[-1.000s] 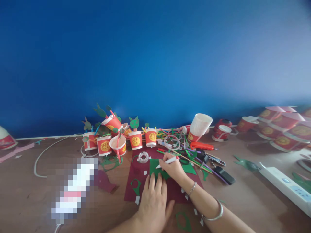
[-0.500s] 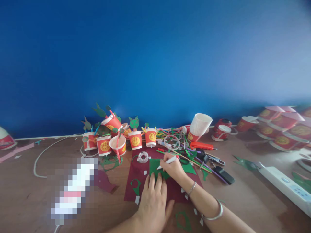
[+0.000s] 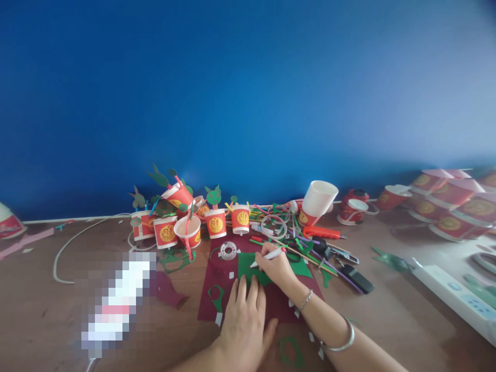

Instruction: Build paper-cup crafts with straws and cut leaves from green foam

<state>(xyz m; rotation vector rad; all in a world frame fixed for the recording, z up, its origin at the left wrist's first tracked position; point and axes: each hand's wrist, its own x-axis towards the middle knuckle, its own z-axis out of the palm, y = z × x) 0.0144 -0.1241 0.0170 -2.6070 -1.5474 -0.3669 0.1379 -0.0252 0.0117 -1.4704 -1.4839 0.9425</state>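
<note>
My left hand (image 3: 245, 318) lies flat with fingers stretched, its fingertips on the lower edge of a green paper sheet (image 3: 246, 259). In my right hand (image 3: 277, 267) a white marker (image 3: 273, 253) is gripped, its tip down at the green sheet and its red end up to the right. Any line drawn there is too faint to make out. Under the green sheet lies a dark red sheet (image 3: 207, 310). On it are a clear round plastic template (image 3: 228, 250) and a green paper offcut with a hole (image 3: 216, 298).
Decorated red paper cups (image 3: 166, 232) stand along the blue wall. A stack of paper cups (image 3: 318, 199), an orange cutter (image 3: 323, 232), keys with a black fob (image 3: 356, 279) and pipe cleaners lie behind my right hand. A white power strip (image 3: 457, 294) is at the right.
Almost nothing differs. My right hand and the marker have shifted very slightly over the green sheet; my left hand stays in place.
</note>
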